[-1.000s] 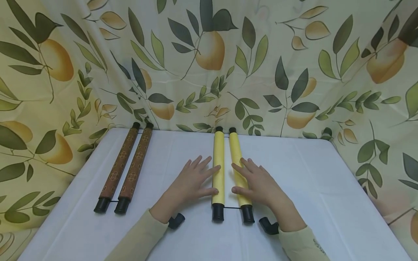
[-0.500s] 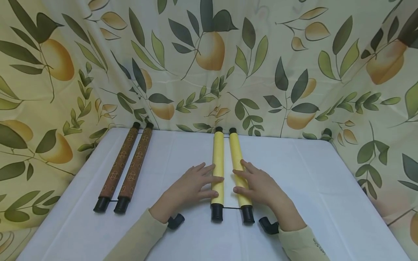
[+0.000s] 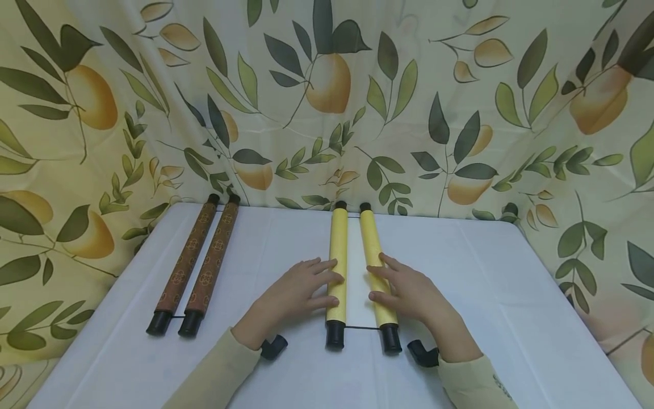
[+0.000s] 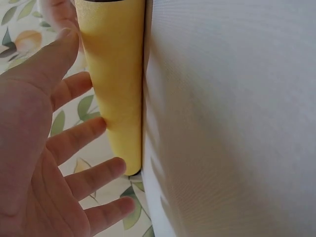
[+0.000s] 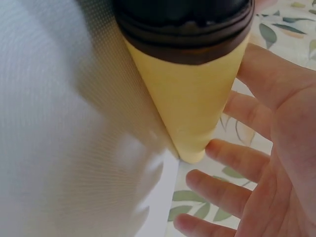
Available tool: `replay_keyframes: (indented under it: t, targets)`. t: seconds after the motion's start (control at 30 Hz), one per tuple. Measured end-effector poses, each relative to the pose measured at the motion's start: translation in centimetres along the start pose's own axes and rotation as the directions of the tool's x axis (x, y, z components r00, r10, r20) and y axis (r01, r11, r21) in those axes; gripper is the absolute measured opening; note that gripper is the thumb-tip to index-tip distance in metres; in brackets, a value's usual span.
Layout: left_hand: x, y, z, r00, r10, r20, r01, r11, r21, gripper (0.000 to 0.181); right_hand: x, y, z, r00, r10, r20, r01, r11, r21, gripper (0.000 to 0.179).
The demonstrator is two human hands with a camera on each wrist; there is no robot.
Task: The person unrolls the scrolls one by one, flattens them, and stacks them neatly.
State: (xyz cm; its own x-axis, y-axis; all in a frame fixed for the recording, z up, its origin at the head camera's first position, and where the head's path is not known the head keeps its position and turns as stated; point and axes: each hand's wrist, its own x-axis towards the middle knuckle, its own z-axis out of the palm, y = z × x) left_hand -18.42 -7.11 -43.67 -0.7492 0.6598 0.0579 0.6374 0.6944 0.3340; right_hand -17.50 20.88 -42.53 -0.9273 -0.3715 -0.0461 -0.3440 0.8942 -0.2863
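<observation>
A yellow scroll with black end knobs lies partly unrolled on the white-covered table, its white sheet (image 3: 360,272) showing between two rolls. My left hand (image 3: 301,287) rests its spread fingers and thumb on the left roll (image 3: 339,238). On the right roll (image 3: 372,236) lie the fingers and thumb of my right hand (image 3: 411,289). In the left wrist view, the fingers of my left hand (image 4: 44,138) are extended along the yellow roll (image 4: 116,74). The right wrist view has my right hand (image 5: 276,148) with fingers stretched beside the other roll (image 5: 185,94) and its black knob (image 5: 182,24).
To the left lies a brown patterned scroll (image 3: 206,275), two rolls side by side with black ends. A curtain (image 3: 317,142) printed with fruit and leaves hangs behind the white tabletop (image 3: 485,284). Small black wrist devices (image 3: 274,346) show beneath the wrists.
The left roll has shifted left and the right roll slightly right, so the gap between them is wider and more white sheet shows. My left hand has drawn back toward me a little.
</observation>
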Motion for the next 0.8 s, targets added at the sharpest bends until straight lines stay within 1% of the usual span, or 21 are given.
replay_keyframes:
  t: [0.3,0.5,0.67,0.8]
  targets:
    - [0.03,-0.23,-0.16,0.999,0.023,0.024,-0.024,0.999,0.046,0.051,-0.07,0.25,-0.16,1.0,0.004,-0.001,-0.004,1.0,0.018,0.054]
    - [-0.02,-0.28,-0.24,1.0,0.012,-0.011,-0.012,0.998,0.063,0.047,-0.16,0.39,-0.37,1.0,-0.005,-0.011,0.005,1.0,0.01,0.054]
    - [-0.14,-0.5,-0.04,0.999,-0.01,-0.03,0.011,0.998,0.056,0.046,-0.27,0.5,-0.7,1.0,0.01,-0.004,-0.01,1.0,0.002,0.052]
    - [-0.21,-0.53,0.02,0.999,-0.009,-0.044,0.011,0.999,0.041,0.047,-0.32,0.52,-0.89,1.0,0.017,0.0,-0.017,1.0,0.008,0.051]
